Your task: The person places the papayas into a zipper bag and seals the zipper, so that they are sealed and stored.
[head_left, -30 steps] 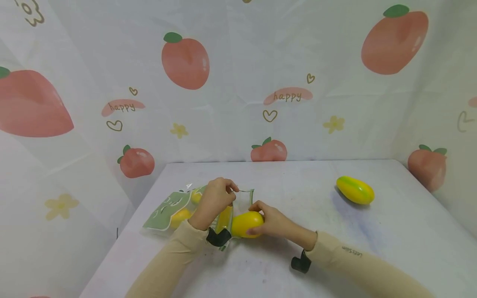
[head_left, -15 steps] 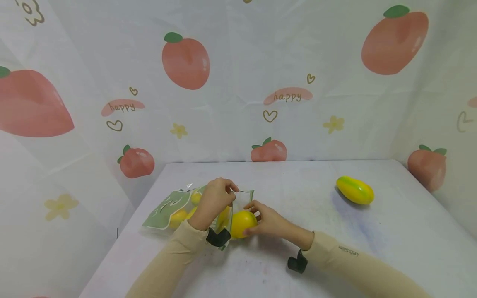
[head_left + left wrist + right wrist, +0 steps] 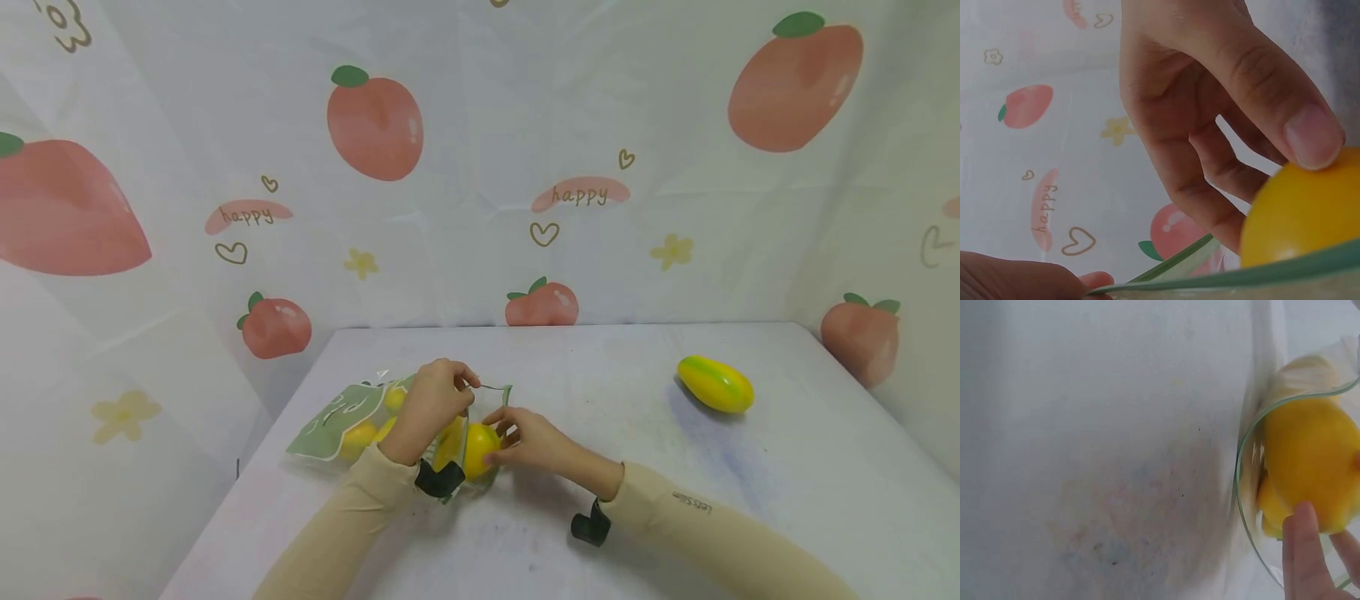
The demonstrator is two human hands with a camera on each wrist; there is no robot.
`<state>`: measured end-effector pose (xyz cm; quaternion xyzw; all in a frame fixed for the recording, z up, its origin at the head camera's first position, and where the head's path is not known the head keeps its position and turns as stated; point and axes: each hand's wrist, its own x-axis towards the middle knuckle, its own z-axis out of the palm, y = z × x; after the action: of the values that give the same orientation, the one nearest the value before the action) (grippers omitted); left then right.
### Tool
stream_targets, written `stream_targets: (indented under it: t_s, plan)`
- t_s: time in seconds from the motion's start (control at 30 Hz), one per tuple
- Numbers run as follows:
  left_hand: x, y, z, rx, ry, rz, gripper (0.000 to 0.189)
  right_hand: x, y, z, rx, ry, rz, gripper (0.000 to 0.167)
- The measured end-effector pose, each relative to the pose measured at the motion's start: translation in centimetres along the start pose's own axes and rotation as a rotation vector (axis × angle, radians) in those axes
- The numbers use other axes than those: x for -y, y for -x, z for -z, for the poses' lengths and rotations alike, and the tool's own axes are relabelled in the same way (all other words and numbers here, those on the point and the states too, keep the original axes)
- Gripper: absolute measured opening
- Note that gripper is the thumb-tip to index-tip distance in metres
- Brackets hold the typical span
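A clear plastic bag with a green printed panel (image 3: 337, 425) lies at the left of the table, with several yellow fruits (image 3: 358, 438) inside. My left hand (image 3: 437, 404) pinches the upper edge of its mouth, which faces right. At that mouth my right hand (image 3: 536, 443) grips the end of a smooth yellow fruit (image 3: 480, 452), thumb on one side and fingers on the other. Most of this fruit is within the bag's rim (image 3: 1239, 481) in the right wrist view. In the left wrist view, the right thumb presses on the fruit (image 3: 1310, 212) above the green bag edge.
Farther back on the right, a long yellow fruit with a green stripe (image 3: 715, 384) lies on the white table (image 3: 615, 367). A white curtain (image 3: 480, 233) printed with peaches hangs behind and along the sides.
My right hand has moved left, carrying the yellow fruit deeper into the bag's mouth. The left hand stays in place on the bag's edge.
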<state>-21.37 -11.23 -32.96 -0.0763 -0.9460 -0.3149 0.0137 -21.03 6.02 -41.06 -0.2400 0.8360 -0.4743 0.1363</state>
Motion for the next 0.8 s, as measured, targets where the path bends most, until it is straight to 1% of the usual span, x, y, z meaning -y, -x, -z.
stream_targets:
  t_s: [0.17,0.33,0.47,0.63,0.8]
  plan:
    - [-0.03,-0.02,0.10,-0.005,0.000,0.000,0.014,0.07,-0.17,-0.39,0.028,-0.018,0.006,0.042]
    - [0.02,-0.06,0.10,-0.003,-0.004,0.015,0.014,0.15,-0.30,-0.72,0.071,0.009,0.030,0.035]
    - [0.03,-0.10,0.11,-0.003,-0.011,0.026,0.014,0.25,-0.29,-0.77,0.075,0.026,0.029,0.034]
    - [0.04,-0.05,0.12,-0.010,-0.011,0.022,0.014,0.16,-0.28,-0.62,0.084,0.035,0.038,0.031]
    - [0.00,0.01,0.16,-0.008,-0.011,0.024,0.014,-0.02,0.08,-0.12,0.093,0.045,0.026,0.034]
